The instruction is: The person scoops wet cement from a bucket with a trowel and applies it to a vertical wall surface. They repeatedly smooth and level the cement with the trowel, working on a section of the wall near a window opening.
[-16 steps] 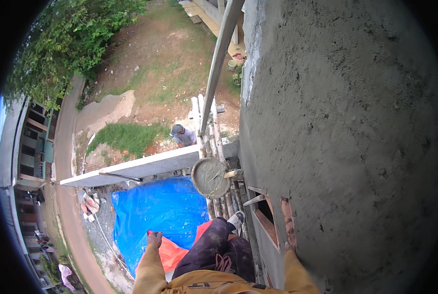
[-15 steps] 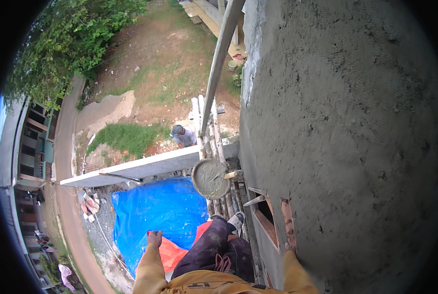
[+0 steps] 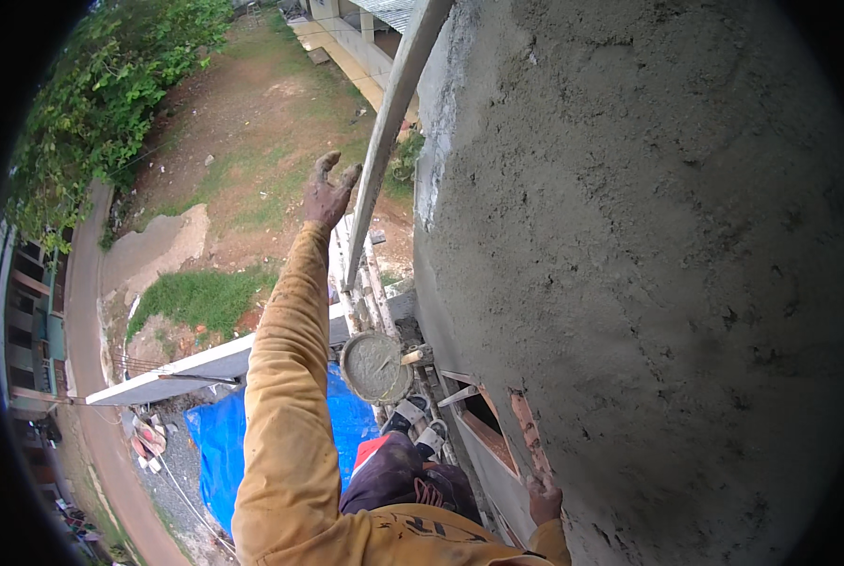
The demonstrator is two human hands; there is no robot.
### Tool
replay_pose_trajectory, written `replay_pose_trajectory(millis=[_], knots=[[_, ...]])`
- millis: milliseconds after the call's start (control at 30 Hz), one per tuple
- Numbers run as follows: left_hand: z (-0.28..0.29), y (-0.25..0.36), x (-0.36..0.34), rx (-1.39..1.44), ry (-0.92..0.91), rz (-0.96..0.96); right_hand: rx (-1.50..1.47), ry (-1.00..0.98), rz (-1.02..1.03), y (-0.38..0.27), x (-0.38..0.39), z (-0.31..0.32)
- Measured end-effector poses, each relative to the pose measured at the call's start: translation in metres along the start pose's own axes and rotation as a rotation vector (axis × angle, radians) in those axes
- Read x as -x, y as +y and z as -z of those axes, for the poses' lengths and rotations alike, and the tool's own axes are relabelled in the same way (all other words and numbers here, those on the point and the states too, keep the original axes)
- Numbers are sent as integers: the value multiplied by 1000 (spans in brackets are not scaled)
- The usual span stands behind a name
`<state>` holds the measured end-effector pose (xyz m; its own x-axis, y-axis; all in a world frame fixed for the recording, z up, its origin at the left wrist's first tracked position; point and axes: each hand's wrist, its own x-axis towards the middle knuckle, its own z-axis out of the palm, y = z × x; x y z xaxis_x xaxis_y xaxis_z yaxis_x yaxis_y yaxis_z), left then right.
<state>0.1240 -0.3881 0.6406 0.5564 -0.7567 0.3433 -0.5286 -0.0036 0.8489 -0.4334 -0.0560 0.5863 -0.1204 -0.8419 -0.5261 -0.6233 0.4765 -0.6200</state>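
Note:
My left arm, in a yellow-brown sleeve, reaches far forward. My left hand [image 3: 327,191] is raised with its fingers apart and nothing in them, close beside a slanting wooden pole [image 3: 393,123]; whether the fingertips touch it I cannot tell. Low at the right, my right hand [image 3: 543,498] has its fingers curled at the rough reddish-brown edge [image 3: 526,426] of the window opening. To my right rises a wall [image 3: 629,264] coated in damp grey mortar. A round bucket [image 3: 347,379] of grey mortar stands on the scaffold ahead of my feet.
I stand high up on scaffold poles [image 3: 369,294]. A wooden window frame [image 3: 489,436] is set in the wall. Below lie a blue tarp [image 3: 216,469] and a pale low wall [image 3: 181,379]. Farther off are a dirt road [image 3: 87,325], grass [image 3: 195,307] and a leafy tree [image 3: 110,94].
My left hand has risen from beside my knee to the pole ahead. The right hand stays at the window edge. The view has shifted, and the person below is out of sight.

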Motion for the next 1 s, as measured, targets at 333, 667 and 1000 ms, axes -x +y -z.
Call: replay_pose_trajectory(millis=[333,667,1000], knots=[[-82,117,-177,54,-126,-133,-57,367,-11,-58,36,76],[-81,128,-197,-181,18,-248,2,468,-6,-57,28,68],[-39,175,7,209,205,-390,-129,407,59,-59,24,70]])
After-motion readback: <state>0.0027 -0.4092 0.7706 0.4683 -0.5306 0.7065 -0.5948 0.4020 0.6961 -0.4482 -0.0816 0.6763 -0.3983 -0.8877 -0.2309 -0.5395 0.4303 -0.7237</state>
